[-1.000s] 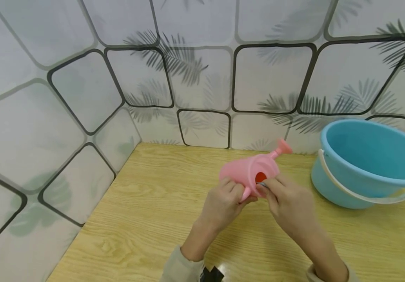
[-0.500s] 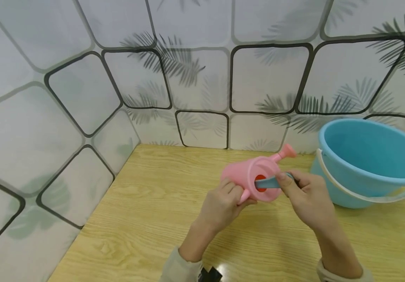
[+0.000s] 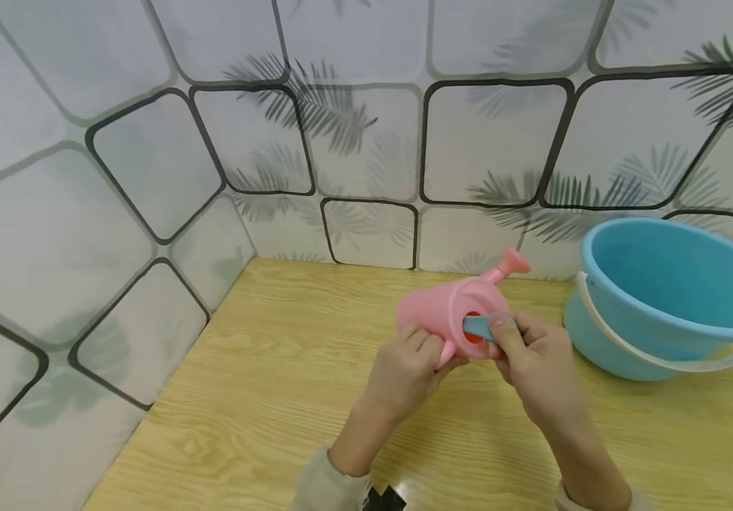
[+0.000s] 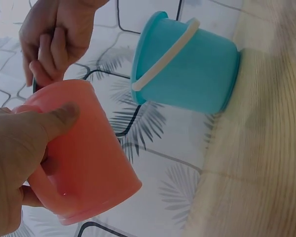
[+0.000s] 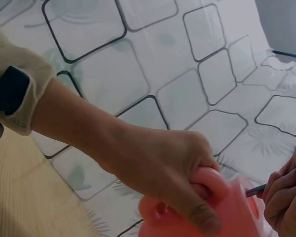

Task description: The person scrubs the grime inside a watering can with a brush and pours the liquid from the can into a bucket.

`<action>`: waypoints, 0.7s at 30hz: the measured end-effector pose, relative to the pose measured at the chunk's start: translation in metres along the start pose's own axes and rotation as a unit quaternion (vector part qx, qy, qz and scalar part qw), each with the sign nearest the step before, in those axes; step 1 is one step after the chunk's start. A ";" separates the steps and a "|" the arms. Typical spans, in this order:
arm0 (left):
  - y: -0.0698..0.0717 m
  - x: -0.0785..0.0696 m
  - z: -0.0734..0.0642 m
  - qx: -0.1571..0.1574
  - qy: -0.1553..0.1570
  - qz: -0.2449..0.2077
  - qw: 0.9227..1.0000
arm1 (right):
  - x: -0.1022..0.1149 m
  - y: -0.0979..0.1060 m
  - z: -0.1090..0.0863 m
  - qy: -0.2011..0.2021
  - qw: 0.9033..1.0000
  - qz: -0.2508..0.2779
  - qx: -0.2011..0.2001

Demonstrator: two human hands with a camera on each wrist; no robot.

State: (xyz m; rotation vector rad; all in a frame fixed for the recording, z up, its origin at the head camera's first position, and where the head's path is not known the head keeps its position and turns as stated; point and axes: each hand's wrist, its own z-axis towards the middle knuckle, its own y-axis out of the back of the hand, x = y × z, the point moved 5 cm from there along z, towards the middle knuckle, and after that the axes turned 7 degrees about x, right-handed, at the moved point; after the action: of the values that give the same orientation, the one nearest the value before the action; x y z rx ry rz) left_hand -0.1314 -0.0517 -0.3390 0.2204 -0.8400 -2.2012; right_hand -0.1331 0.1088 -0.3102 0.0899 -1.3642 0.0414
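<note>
My left hand (image 3: pixel 404 362) grips the handle of a pink watering can (image 3: pixel 426 309), its thumb pressed on the can's wall in the left wrist view. The can is tipped on its side, mouth facing my right hand (image 3: pixel 538 362), spout pointing back and right. Between thumb and fingers my right hand pinches a flat blue-grey handle (image 3: pixel 477 326); its far end goes into the can's mouth and is hidden, so its kind cannot be told. Red shows inside the mouth around it. In the right wrist view the thin handle (image 5: pixel 255 190) enters at the can's rim.
A light blue bucket (image 3: pixel 647 348) with a white carrying handle (image 3: pixel 621 344) stands on the wood-grain table (image 3: pixel 264 369) to the right. Behind and to the left rise walls (image 3: pixel 366 142) patterned with rounded squares and leaves.
My right hand drew the blue-grey handle partway out of the can's mouth to the right, then moved slightly back toward the can. The left hand and can have barely moved.
</note>
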 end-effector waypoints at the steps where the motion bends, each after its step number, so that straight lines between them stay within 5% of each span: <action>1: 0.000 -0.001 0.000 -0.002 0.000 0.001 1.000 | -0.001 -0.002 0.000 -0.006 1.000 0.004 0.007; 7: 0.001 -0.001 0.001 -0.004 0.001 -0.008 1.000 | 0.002 0.002 -0.003 0.006 0.999 0.033 0.004; 10: 0.001 -0.002 0.002 -0.002 -0.012 -0.016 1.000 | 0.007 0.000 -0.004 0.067 0.994 -0.073 0.038; 13: 0.001 0.000 0.001 -0.001 -0.018 -0.021 1.000 | 0.012 0.002 -0.004 0.139 0.972 -0.177 0.063; 15: 0.002 0.002 0.000 -0.001 -0.019 -0.022 1.000 | 0.014 0.007 -0.004 0.161 0.964 -0.198 0.079; 17: 0.002 0.002 0.000 -0.004 -0.022 -0.024 0.999 | 0.014 0.012 -0.003 0.156 0.966 -0.187 0.091; 21: 0.001 -0.001 0.000 -0.010 -0.026 -0.015 0.999 | 0.009 0.012 0.000 0.072 0.988 -0.100 0.092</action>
State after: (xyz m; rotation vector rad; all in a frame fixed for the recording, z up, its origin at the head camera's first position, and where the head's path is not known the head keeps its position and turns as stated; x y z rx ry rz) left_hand -0.1300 -0.0512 -0.3389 0.1677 -0.8489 -2.2512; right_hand -0.1324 0.1206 -0.3012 0.3711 -1.1985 0.0045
